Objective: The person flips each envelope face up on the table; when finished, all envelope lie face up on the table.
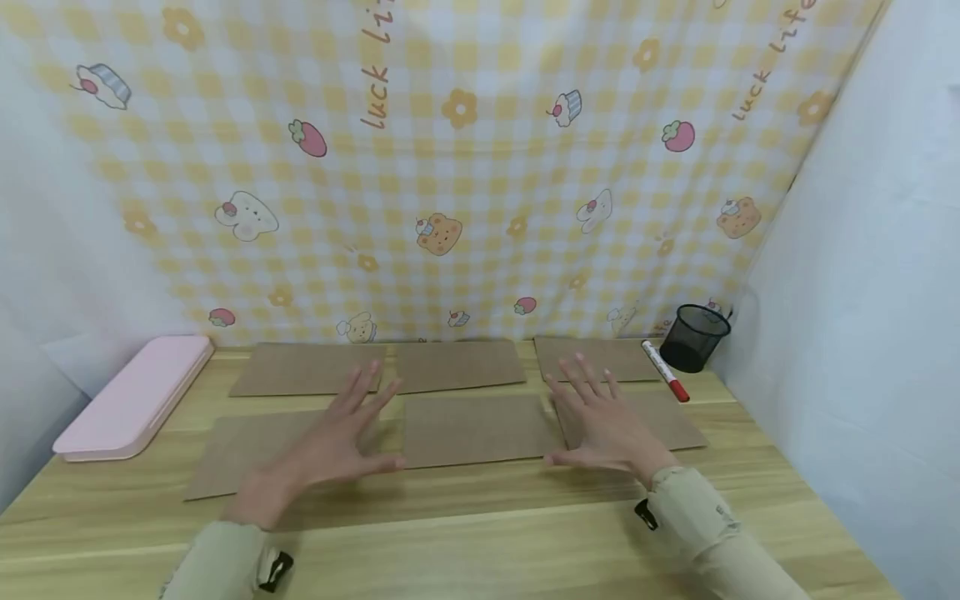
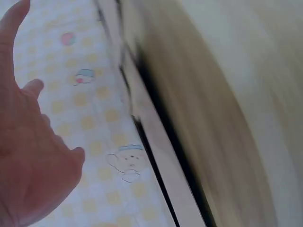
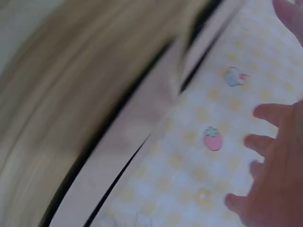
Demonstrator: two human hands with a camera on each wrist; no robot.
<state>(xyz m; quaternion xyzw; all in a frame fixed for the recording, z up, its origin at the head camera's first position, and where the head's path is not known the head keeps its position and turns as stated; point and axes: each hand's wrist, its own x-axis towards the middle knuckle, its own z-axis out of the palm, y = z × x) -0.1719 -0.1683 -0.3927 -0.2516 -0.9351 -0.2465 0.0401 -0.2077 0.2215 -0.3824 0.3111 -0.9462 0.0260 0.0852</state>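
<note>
Head view: the front centre cardboard piece is flanked by L hand and R hand, approx. equally near each thumb, its long axis directed hand to hand. Fingers are spread wide, nothing held; contact can't be told. L-wrist view: palm unfilled. R-wrist view: ditto, checked cloth seen beyond fingertips.

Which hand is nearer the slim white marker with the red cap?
Right. The right hand is a little left of the marker and nearer the camera; the left hand is much farther left.
</note>
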